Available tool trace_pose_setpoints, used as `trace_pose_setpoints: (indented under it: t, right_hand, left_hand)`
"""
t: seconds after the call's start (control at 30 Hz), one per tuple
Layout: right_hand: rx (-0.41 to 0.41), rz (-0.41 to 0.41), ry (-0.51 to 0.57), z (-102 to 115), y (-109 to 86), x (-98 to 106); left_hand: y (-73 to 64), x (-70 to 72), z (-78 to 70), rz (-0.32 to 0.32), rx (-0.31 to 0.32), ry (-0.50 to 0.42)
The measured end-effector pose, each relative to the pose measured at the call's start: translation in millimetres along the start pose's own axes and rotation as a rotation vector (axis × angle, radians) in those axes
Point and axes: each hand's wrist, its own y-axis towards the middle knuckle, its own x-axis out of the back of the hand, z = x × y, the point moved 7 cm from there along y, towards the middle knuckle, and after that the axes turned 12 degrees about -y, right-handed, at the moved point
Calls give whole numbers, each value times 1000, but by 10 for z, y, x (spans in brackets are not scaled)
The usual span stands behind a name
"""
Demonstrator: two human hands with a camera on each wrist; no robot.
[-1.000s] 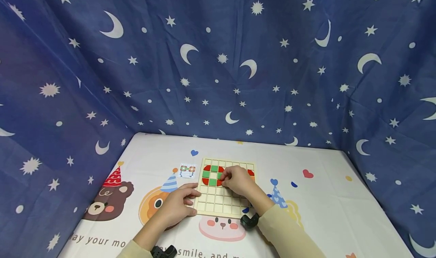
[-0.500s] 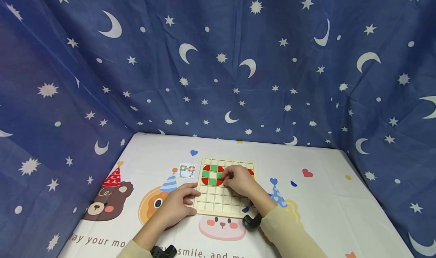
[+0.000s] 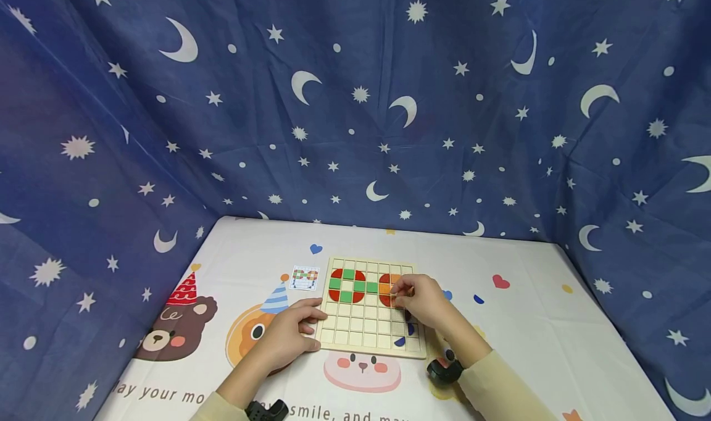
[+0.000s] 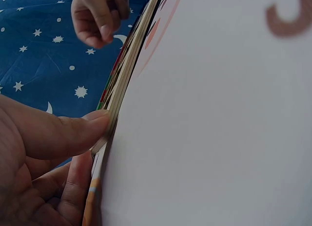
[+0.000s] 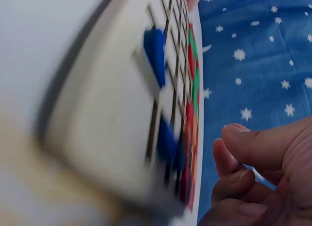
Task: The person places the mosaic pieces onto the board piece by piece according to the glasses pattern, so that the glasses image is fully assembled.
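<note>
A pale wooden grid board (image 3: 355, 328) lies on the table. At its upper left, red corner pieces (image 3: 358, 275) and green squares (image 3: 348, 274) form a rounded ring. A green square (image 3: 372, 287) sits to the right of that ring. Farther right are orange squares (image 3: 384, 288) and red pieces (image 3: 385, 300), partly hidden by my right hand (image 3: 424, 297). This hand hovers over them with loosely bent fingers; the right wrist view shows nothing between thumb (image 5: 258, 145) and fingers. My left hand (image 3: 286, 337) touches the board's left edge, its thumb (image 4: 73, 136) against the side near the front corner.
Blue pieces (image 3: 400, 341) lie on the board's lower right part. A small pattern card (image 3: 305, 278) lies at the board's upper left. A dark blue rounded shape (image 3: 479, 299) shows on the printed tablecloth (image 3: 528, 328). A blue starry curtain (image 3: 355, 162) stands behind.
My right hand has moved rightward from beside the red and green ring to the orange and red pieces. A green square it covered is now visible. My left hand stays put.
</note>
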Motion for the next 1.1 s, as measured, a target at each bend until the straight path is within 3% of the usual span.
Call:
trace_pose_setpoints:
  t: [0.3,0.57,0.93,1.1]
  right_hand:
    - [-110,-34,-31,-506,-194,203]
    - [-223,-14,-66,-824,-443,260]
    - [-323,-19,-149,-862,-506,241]
    - [-317,-15,-166,-820,-507,218]
  left_hand:
    - [5,14,9,-9,-3,4]
    - [9,3,7,-1,-6,6]
    - [4,10,-8,-10,-4,14]
    - [2,5,-6,-10,-2,8]
